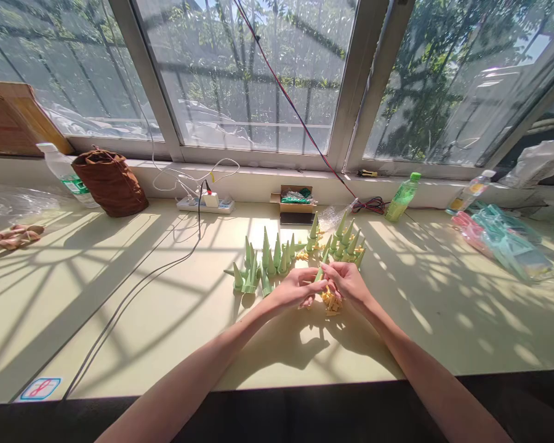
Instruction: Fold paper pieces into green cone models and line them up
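Observation:
Both hands meet over the middle of the table around one green plastic cone point(322, 269), a pointed spike with its tip up. My left hand point(300, 287) has its fingers closed about the lower part. My right hand point(347, 281) pinches it from the other side; any small piece in those fingers is hidden. Just below lies a pile of small yellow pieces point(332, 304). Several like green cones point(268, 261) stand to the left, a few of them lying tilted. Behind my right hand is another group of green cones point(346, 239) with yellow pieces among them.
A small open carton point(297, 198) holds green bits at the back. Left of it are a power strip point(205, 205) with cables, a brown cloth bag point(109, 183) and a clear bottle point(67, 175). A green bottle point(402, 197) and plastic bags point(508, 237) lie right.

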### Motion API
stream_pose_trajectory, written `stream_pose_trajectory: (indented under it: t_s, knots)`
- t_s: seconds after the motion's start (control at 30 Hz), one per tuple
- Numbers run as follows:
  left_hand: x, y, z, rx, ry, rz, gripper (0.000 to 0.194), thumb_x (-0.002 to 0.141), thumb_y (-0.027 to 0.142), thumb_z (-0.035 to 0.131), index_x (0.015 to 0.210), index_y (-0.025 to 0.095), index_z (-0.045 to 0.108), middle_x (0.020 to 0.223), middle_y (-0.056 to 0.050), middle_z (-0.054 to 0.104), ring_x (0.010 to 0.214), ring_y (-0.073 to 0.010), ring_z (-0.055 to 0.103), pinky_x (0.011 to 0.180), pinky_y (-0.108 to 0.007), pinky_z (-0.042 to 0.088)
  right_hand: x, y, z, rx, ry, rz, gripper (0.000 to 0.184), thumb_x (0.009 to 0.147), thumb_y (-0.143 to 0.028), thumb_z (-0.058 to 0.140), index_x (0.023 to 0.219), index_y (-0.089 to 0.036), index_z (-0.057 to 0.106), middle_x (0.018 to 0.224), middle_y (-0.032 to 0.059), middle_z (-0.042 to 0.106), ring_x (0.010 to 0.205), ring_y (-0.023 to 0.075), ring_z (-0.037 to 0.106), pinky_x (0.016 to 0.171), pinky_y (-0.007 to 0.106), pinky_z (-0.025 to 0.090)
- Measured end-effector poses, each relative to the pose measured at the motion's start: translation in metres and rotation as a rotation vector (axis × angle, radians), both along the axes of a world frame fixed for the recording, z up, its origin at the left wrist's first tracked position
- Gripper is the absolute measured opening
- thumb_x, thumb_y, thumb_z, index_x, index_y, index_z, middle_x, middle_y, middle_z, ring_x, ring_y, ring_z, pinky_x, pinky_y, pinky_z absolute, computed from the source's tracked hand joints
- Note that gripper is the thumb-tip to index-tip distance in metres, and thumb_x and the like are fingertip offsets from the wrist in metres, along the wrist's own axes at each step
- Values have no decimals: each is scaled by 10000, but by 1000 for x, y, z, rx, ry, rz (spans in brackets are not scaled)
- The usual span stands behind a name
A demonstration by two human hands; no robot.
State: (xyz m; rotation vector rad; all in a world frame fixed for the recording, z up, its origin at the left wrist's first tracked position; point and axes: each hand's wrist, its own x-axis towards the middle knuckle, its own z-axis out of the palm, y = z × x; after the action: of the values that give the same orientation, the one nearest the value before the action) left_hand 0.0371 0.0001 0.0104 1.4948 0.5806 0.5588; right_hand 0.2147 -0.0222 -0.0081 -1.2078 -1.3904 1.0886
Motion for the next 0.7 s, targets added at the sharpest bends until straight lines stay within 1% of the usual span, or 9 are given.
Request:
stream_pose_trajectory:
  t_s: [0.3,0.4,0.47,0.6,0.7]
  knots:
    - [3,5,-10,20,4,22,502,764,526,698,1084,140,662,731,-5,573,484,-67,496,413,-185,375,0,-1,2,36,-43,-8,472,844,-567,594,589,-172,570,395,-45,483,320,81,404,353,213,293]
    - [3,5,-9,100,36,41,527,765,533,694,1120,146,655,690,12,558,478,-70,486,441,-196,388,1,-1,0,62,-29,-23,433,845,-540,610,615,-174,580,410,-49,474,339,81,399,362,215,301]
    - [2,4,-6,168,62,58,547,782,547,668,1157,149,653,696,4,573,507,-86,506,482,-211,409,1,0,-2,84,-10,-40,399,833,-520,635,637,-177,583,436,-49,483,361,82,403,371,217,310]
    - [0,4,-1,262,135,110,536,853,550,573,1210,157,641,769,-22,618,546,-99,521,536,-232,432,2,3,-7,140,15,-77,347,809,-499,672,690,-182,596,492,-44,493,410,85,404,392,216,318]
    - [-1,5,-3,369,171,176,450,890,509,528,1135,161,675,870,-42,651,558,-91,505,550,-233,440,2,5,-10,156,11,-84,348,800,-516,674,721,-183,607,505,-46,473,423,88,390,395,220,316]
